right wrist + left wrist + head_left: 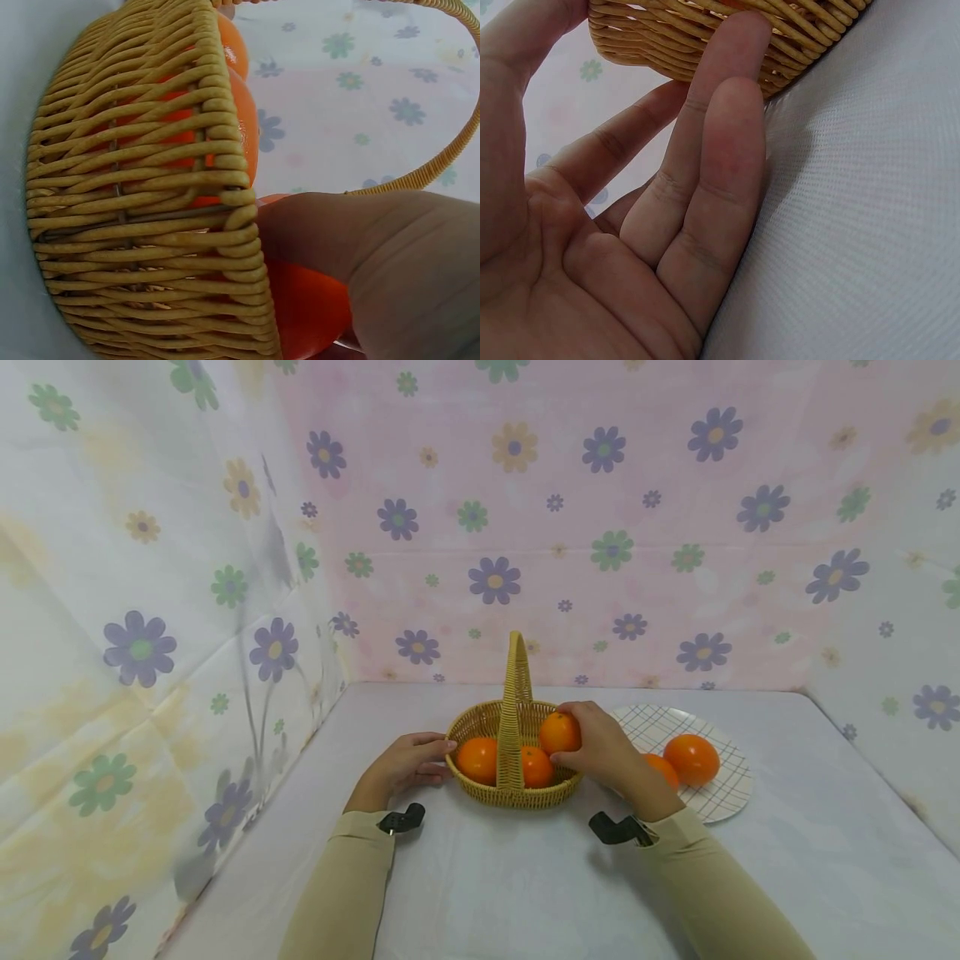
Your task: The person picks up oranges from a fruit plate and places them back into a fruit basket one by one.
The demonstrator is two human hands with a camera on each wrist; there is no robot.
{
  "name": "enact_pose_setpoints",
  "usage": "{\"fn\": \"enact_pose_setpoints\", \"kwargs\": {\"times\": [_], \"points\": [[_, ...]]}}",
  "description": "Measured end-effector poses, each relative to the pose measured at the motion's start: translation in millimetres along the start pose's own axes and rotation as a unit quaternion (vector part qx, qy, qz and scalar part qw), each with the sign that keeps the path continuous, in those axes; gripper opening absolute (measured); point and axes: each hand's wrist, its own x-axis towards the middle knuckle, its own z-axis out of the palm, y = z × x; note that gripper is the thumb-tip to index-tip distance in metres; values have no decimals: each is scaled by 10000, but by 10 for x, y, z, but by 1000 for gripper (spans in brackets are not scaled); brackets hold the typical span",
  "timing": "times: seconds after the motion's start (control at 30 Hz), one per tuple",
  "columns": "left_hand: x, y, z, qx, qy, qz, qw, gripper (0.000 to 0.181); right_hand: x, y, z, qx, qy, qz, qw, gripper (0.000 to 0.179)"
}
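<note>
A wicker basket with a tall arched handle stands on the table, holding an orange left of the handle and another orange just right of it. My right hand grips a third orange over the basket's right side, thumb and fingers on either side of it. In the right wrist view this orange shows beside the woven wall. At the opposite end, my left hand touches the basket, its thumb at the rim. Extended left fingers rest against the basket's outer wall.
To the right lies a round white plate with a grid pattern, bearing an orange and a second one partly hidden by the right wrist. A white cloth covers the table. Flower-print curtains hang behind and at both sides.
</note>
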Motion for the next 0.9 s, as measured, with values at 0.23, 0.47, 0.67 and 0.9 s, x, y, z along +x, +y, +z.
{"fn": "enact_pose_setpoints", "kwargs": {"times": [0.23, 0.47, 0.67, 0.9], "points": [[15, -22, -6, -97, -41, -28, 9999, 70, 14, 42, 76, -133, -231, -45, 9996, 75], [20, -26, -8, -76, -41, -5, 10000, 68, 32, 69, 100, -194, -220, -91, 9995, 78], [23, -16, -5, -103, -46, -29, 9999, 70, 39, 82, 111, -218, -302, 5, 9993, 77], [25, -25, -10, -96, -40, -14, 9999, 74, 27, 50, 103, -295, -383, 52, 9988, 74]]}}
